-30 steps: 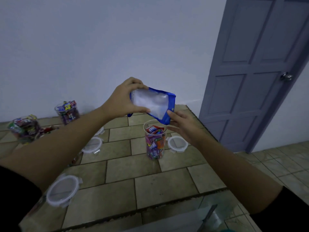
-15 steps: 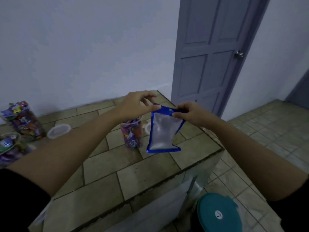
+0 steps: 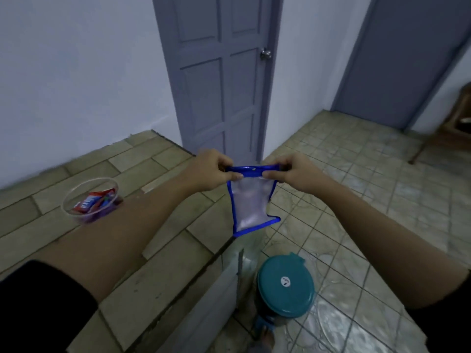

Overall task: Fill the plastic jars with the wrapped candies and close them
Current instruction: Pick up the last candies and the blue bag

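- The tiled table (image 3: 158,250) stands against a pale wall (image 3: 76,85).
- An uncapped plastic jar (image 3: 76,200) of wrapped candies (image 3: 93,201) sits on the table, partly behind the left forearm.
- Above the table's corner, left hand (image 3: 209,171) and right hand (image 3: 293,174) each close their grip on the top edge of a blue-edged pouch (image 3: 251,202).
- A teal-lidded bin (image 3: 285,286) stands on the tiled floor (image 3: 356,200) beside the table, and a grey-blue door (image 3: 219,72) lies beyond it.

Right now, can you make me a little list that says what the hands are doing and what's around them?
Left hand: pinches the top left corner of the blue-edged bag
Right hand: pinches the bag's top right corner
Bag: clear, hangs down in the air, looks empty
Jar: on the tiled counter, no lid on, wrapped candies inside
Bin: teal lid, on the floor beside the counter
Door: shut, behind the hands
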